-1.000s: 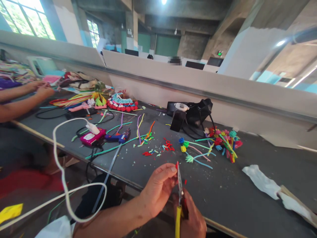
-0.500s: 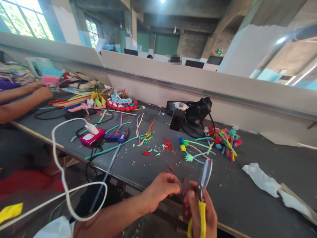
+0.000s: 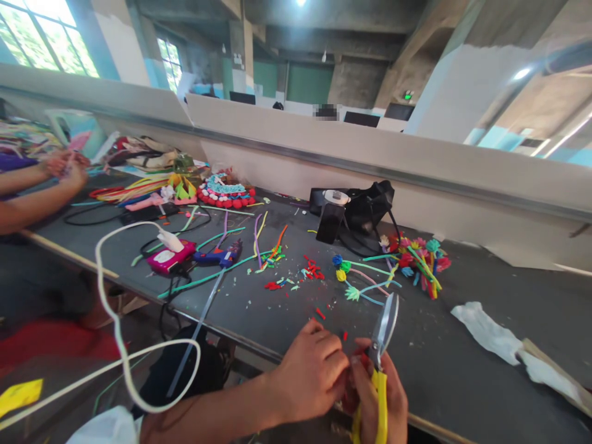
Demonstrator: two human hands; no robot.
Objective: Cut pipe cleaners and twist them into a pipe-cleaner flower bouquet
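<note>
The fingers of the left hand (image 3: 314,373) are curled in and pinch a small red piece (image 3: 350,370), most likely a scrap of red pipe cleaner, right against the right hand (image 3: 382,401); how much of the piece there is cannot be told, since both hands cover it. The right hand is closed around the yellow handles of a pair of scissors (image 3: 382,351), whose grey blades stand up and lean slightly right, tips together as far as can be seen. Both hands sit at the near edge of the tabletop (image 3: 462,370).

As a judgement, the step in hand is a regrip between cuts: the red piece is being set or turned by the fingers while the scissors wait, blades clear of it. The next move would call for parting the blades, bringing the piece between them close to the pivot, and keeping the left fingertips back from the edge.

Taking the scissors as the landmark: just beyond their tips lie small pompom flowers on stems (image 3: 358,280), and farther beyond, to the right, a bunch of finished flowers (image 3: 419,262). Left of the tips, red cuttings (image 3: 312,270) are scattered. Well to the left lie a blue glue gun (image 3: 217,254) and a pink device (image 3: 170,256). To the right lies a white cloth (image 3: 485,336). Far left, another person's hands (image 3: 65,166) work apart.
</note>
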